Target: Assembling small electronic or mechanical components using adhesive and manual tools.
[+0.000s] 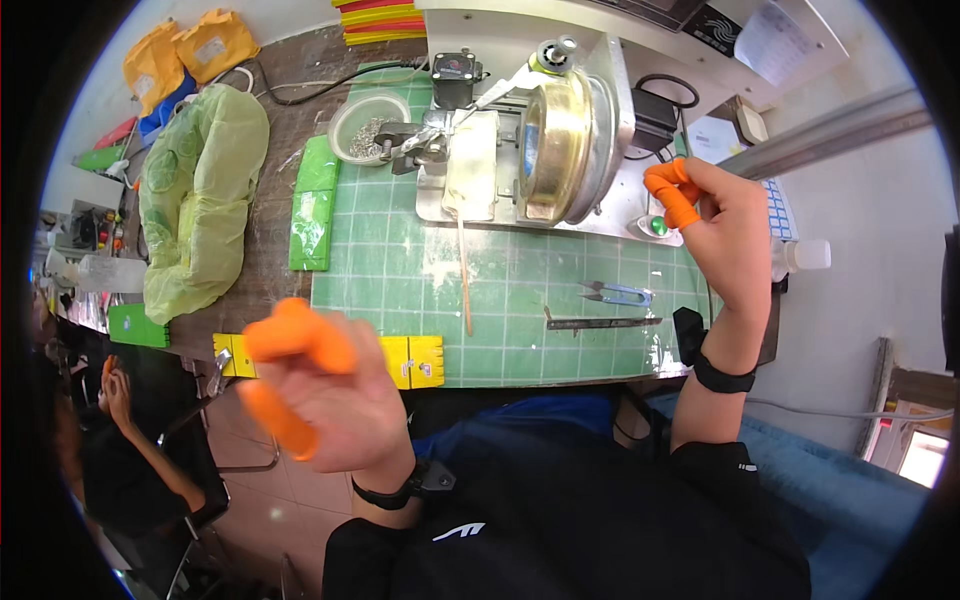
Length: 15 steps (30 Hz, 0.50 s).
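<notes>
My left hand (335, 390) is raised over the near left table edge, above a yellow card strip (425, 361). Its fingers and thumb wear orange finger cots, curl loosely and stay apart, with nothing visible between them. At the right, my right hand (725, 220) hovers beside a green push button (657, 226) on the machine's base. Its orange-covered fingers are bent together, and anything small in them cannot be made out. The benchtop machine (550, 150) has a brass-coloured drum and a metal clamp over a whitish padded block (472, 165). A thin reddish-brown stick (466, 280) extends from that block.
On the green cutting mat (390, 290) lie blue thread snips (618, 294) and a dark flat bar (605, 323). A round tub (350, 130) of small metal pieces, a green card strip (314, 205) and a plastic-covered container (205, 190) stand left. A co-worker's hand (117, 395) shows far left.
</notes>
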Each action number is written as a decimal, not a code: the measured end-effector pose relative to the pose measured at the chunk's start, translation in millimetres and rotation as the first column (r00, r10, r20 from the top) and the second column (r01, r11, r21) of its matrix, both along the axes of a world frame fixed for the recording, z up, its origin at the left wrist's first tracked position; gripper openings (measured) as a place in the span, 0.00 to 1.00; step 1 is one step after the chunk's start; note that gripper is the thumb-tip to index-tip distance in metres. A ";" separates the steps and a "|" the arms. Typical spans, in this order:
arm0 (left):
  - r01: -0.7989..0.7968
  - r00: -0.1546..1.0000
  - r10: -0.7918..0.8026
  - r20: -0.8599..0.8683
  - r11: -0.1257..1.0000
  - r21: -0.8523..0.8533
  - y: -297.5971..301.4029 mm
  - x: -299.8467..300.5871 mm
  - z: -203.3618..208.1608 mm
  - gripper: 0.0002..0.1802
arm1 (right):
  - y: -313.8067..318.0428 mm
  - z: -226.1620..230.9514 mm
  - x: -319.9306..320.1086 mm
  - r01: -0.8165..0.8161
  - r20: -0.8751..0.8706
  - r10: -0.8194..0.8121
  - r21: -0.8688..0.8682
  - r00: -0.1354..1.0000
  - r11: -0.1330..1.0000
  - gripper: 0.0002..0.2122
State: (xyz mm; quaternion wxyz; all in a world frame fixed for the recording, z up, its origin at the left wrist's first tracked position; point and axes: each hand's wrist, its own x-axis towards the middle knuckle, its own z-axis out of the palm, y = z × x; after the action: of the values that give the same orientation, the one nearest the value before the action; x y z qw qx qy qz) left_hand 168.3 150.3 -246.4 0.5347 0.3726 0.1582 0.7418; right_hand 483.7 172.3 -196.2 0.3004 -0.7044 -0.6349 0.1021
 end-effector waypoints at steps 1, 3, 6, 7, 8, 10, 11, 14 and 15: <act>-0.012 0.995 0.006 -0.097 0.998 -0.068 -5.7 3.5 -5.0 0.24 | 5.7 -2.5 -2.9 -0.032 -0.041 0.032 0.010 0.999 0.999 0.06; -0.134 0.909 0.113 -0.400 0.991 -0.023 -11.5 2.4 -5.0 0.21 | 17.7 -3.5 -6.3 -0.087 -0.092 0.088 0.015 0.992 0.996 0.06; -0.220 0.720 0.232 -0.654 0.970 0.103 -0.9 -16.5 5.2 0.16 | 34.3 -2.7 -4.9 -0.189 -0.035 0.187 -0.089 0.982 0.978 0.05; -0.223 0.568 0.320 -0.758 0.947 0.232 9.2 -24.6 8.0 0.15 | 39.2 -7.0 -5.9 -0.213 -0.096 0.201 -0.143 0.975 0.966 0.06; -0.198 0.394 0.408 -0.823 0.913 0.357 19.1 -29.0 16.7 0.15 | 43.1 -10.6 -6.0 -0.226 -0.093 0.214 -0.146 0.972 0.963 0.06; -0.091 0.172 0.545 -0.821 0.838 0.537 47.7 -30.0 40.3 0.15 | 48.1 -23.6 -1.5 -0.403 -0.327 0.372 -0.028 0.869 0.915 0.08; -0.042 0.139 0.536 -0.833 0.843 0.536 55.1 -31.9 47.9 0.16 | 50.2 -26.3 -2.1 -0.423 -0.446 0.374 -0.011 0.813 0.906 0.08; 0.079 0.085 0.565 -0.821 0.817 0.571 81.8 -28.2 65.2 0.18 | 52.4 -37.8 -3.0 -0.409 -0.569 0.364 0.053 0.738 0.911 0.08; 0.069 0.077 0.561 -0.825 0.822 0.565 93.7 -23.0 64.3 0.18 | 55.0 -40.9 -2.0 -0.412 -0.550 0.367 0.046 0.750 0.910 0.09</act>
State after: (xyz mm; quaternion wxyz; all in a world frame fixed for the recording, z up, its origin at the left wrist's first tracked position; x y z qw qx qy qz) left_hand 145.3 244.0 -182.1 0.0462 0.8451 0.3485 0.4029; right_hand 481.7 227.3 -237.1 0.4130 -0.5086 -0.6505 0.3841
